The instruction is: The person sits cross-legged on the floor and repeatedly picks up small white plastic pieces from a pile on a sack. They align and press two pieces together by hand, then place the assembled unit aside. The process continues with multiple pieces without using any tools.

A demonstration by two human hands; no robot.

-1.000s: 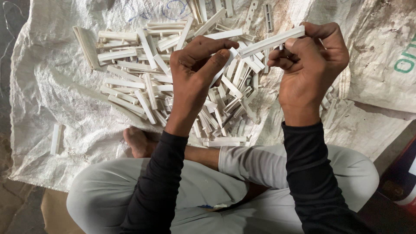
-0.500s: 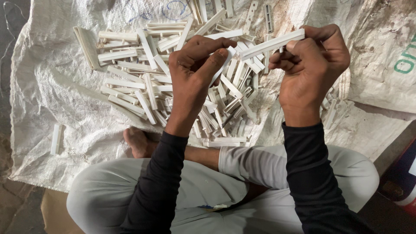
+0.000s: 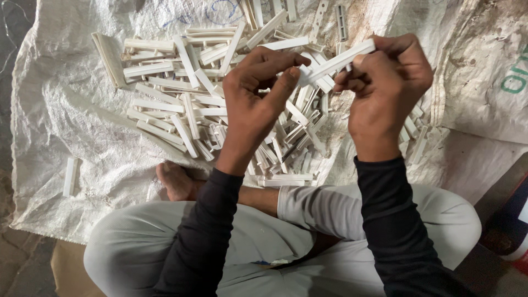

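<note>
Hands meet above the middle of the head view, the only view there is: the left hand pinches one end of a long white plastic strip between thumb and forefinger, and the right hand is closed around the other end, fingers curled over it, so the strip bridges the two, tilted up toward the right. Both hands are thus clamped on the same piece, held clear of the ground. Below them lies a loose pile of white strips of the same kind, heaped and crossing one another on a pale woven sack spread over the floor. One strip lies apart at the sack's left edge. The person sits cross-legged in light trousers and dark sleeves, a bare foot resting on the sack just beside the pile. As for progress, I judge the work far from finished: a large heap remains, and no separate sorted stack can be told apart from it here.
</note>
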